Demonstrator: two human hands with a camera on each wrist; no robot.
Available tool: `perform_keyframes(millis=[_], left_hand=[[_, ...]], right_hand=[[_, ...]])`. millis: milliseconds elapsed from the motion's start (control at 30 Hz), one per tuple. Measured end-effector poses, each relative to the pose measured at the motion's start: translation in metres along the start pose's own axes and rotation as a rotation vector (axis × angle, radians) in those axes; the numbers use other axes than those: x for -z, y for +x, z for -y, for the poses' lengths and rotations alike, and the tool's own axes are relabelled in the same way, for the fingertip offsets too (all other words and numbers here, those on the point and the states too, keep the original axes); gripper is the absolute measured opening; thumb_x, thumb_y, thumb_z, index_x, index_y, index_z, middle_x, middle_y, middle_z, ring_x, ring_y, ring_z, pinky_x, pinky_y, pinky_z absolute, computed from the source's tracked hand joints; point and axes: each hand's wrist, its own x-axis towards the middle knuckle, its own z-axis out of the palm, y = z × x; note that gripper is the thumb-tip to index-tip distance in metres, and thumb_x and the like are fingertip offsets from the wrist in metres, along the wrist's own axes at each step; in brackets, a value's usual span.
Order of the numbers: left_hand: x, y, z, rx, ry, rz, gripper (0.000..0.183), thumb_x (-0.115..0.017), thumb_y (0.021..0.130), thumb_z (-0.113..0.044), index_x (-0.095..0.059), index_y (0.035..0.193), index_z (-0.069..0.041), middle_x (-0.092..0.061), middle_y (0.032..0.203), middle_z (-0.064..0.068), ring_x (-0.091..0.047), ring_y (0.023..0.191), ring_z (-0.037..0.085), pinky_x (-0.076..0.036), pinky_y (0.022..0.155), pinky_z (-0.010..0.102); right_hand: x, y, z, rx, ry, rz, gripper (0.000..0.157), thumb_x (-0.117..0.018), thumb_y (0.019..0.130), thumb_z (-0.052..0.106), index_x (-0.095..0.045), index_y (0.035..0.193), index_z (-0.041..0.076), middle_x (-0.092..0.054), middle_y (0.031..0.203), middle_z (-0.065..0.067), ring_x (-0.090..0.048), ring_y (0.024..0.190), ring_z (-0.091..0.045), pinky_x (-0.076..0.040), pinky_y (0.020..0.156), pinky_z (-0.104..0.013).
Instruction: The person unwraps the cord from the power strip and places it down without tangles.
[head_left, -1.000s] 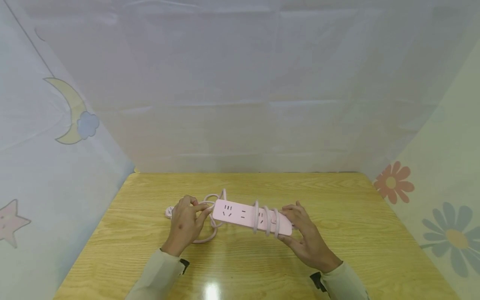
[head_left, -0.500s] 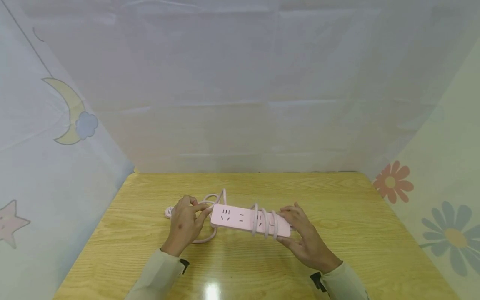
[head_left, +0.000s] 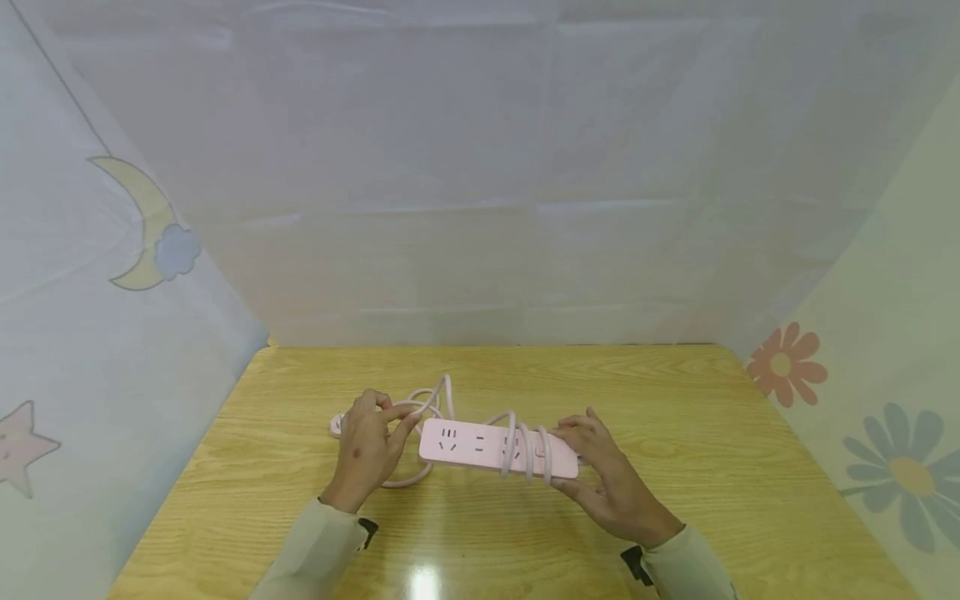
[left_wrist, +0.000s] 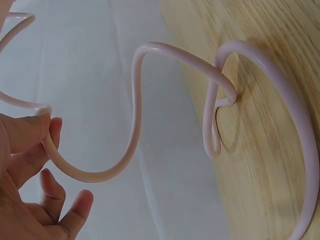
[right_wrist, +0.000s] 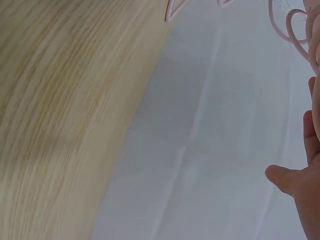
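Observation:
A pink power strip [head_left: 459, 442] is held above the table, its sockets facing me. Several turns of its pink cord [head_left: 527, 450] wrap around the strip's right half. My right hand [head_left: 611, 483] grips the strip's right end, thumb at the lower edge and fingers at the upper. To the left, my left hand [head_left: 369, 446] pinches the cord between thumb and index finger, and in the left wrist view the cord [left_wrist: 135, 110] runs from those fingertips in a loose bend down to the table. The plug [head_left: 336, 425] lies left of that hand, partly hidden by it.
The wooden table [head_left: 675, 400] carries loose loops of the cord behind and below the left hand. A pale sheet [head_left: 480, 208] hangs at the table's far edge. Printed side sheets with a moon [head_left: 142, 217] and flowers [head_left: 911, 477] flank it.
The strip has dropped slightly and shifted a little left, turning closer to level in the right hand. The left hand keeps its pinch on the cord, almost unmoved.

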Motion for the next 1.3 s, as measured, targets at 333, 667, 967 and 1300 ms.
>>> perform_keyframes(millis=[333, 667, 967, 1300], left_hand=[[0.000, 0.001, 0.002, 0.000, -0.044, -0.042, 0.015, -0.082, 0.083, -0.014, -0.080, 0.094, -0.003, -0.053, 0.090, 0.008, -0.041, 0.071, 0.017, -0.036, 0.071, 0.037], [0.001, 0.000, 0.003, 0.003, -0.070, -0.059, 0.013, -0.082, 0.083, -0.010, -0.080, 0.094, -0.002, -0.053, 0.092, 0.010, -0.037, 0.068, 0.015, -0.035, 0.069, 0.036], [0.004, 0.000, 0.002, 0.011, -0.082, -0.065, 0.012, -0.079, 0.086, -0.011, -0.080, 0.096, -0.005, -0.053, 0.093, 0.010, -0.036, 0.067, 0.014, -0.034, 0.069, 0.037], [0.005, 0.000, 0.003, 0.003, -0.086, -0.089, 0.014, -0.081, 0.084, -0.010, -0.079, 0.095, -0.001, -0.053, 0.093, 0.011, -0.038, 0.064, 0.013, -0.035, 0.067, 0.037]], right_hand=[[-0.002, -0.002, -0.004, -0.003, -0.034, 0.009, 0.059, -0.077, 0.084, 0.001, -0.054, 0.138, 0.008, -0.062, 0.128, -0.005, -0.043, 0.127, -0.024, 0.000, 0.120, -0.046], [-0.003, -0.003, -0.005, -0.059, -0.080, 0.017, 0.057, -0.078, 0.085, 0.007, -0.056, 0.137, 0.011, -0.063, 0.125, -0.002, -0.044, 0.126, -0.026, -0.003, 0.115, -0.064], [-0.004, -0.003, -0.007, -0.049, -0.109, 0.014, 0.058, -0.080, 0.084, 0.009, -0.056, 0.137, 0.012, -0.064, 0.125, -0.002, -0.044, 0.126, -0.027, -0.004, 0.115, -0.063], [-0.004, -0.003, -0.011, -0.062, -0.141, 0.024, 0.056, -0.079, 0.085, 0.013, -0.056, 0.136, 0.014, -0.064, 0.123, -0.001, -0.046, 0.123, -0.031, -0.007, 0.111, -0.070]])
